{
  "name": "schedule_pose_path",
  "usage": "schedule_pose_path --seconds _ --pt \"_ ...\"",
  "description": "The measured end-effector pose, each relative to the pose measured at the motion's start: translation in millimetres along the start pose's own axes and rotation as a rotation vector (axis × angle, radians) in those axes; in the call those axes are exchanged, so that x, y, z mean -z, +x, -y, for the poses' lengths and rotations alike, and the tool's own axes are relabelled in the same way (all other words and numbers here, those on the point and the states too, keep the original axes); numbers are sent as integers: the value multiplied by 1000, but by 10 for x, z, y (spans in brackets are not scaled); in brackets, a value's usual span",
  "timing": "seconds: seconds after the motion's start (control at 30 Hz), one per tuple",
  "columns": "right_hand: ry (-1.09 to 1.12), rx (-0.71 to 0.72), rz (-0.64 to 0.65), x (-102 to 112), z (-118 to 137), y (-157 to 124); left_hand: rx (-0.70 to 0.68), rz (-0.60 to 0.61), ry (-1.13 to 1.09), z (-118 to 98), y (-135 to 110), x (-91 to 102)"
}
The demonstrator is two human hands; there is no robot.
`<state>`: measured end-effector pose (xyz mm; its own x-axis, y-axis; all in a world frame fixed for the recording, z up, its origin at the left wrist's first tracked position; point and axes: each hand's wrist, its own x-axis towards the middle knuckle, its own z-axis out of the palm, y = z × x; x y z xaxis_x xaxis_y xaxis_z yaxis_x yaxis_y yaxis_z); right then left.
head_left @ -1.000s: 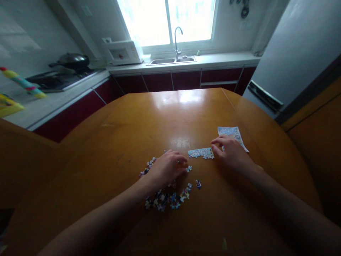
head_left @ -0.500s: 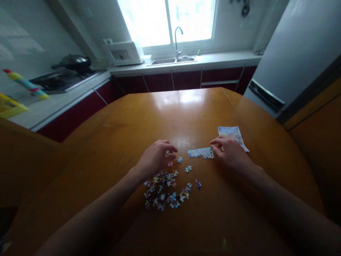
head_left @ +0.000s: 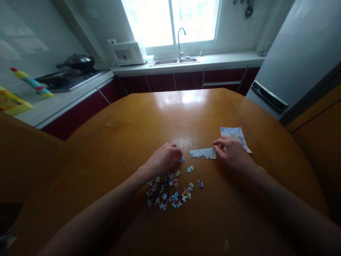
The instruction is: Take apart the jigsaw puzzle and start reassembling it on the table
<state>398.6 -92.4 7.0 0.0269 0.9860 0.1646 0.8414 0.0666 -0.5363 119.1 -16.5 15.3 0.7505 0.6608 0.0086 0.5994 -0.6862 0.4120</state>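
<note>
Brown wooden desk (head_left: pixel 170 119) in a kitchen, daylight from the window (head_left: pixel 149 21) beyond. Joined strip of puzzle (head_left: pixel 203 153), pale blue along the top, lies flat between my two hands, nearer the right. My right hand (head_left: pixel 230 151) is at its right end, thumb and forefinger slightly parted, tips at the strip's edge; contact uncertain. My left hand (head_left: pixel 166 158) lies left of the strip, well apart from the right, fingers curled over the desk. Small blue piece (head_left: pixel 182 159) shows at those fingertips; cannot tell whether they pinch it or only touch.

Single light-blue piece (head_left: pixel 190 169) sits just below the strip, between the hands. Dark piece (head_left: pixel 200 184) lies nearer me. Heap of loose pieces (head_left: pixel 162 193) spreads on the near side of my left hand, colours mixed. Printed sheet (head_left: pixel 234 132) lies beyond my right hand, partly covered by it.

Farther out: sink (head_left: pixel 165 62), white microwave (head_left: pixel 126 53), dark wok (head_left: pixel 80 61) on the stove, grey fridge (head_left: pixel 298 49) at right.
</note>
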Motion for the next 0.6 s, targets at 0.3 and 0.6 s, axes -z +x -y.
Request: schedule_pose_path --seconds 0.3,0.6 --pt "-19 -20 -24 51 35 6 81 -30 -246 -91 7 -43" --pt "81 -14 -38 1 -9 48 92 -83 -408 -456 279 -99"
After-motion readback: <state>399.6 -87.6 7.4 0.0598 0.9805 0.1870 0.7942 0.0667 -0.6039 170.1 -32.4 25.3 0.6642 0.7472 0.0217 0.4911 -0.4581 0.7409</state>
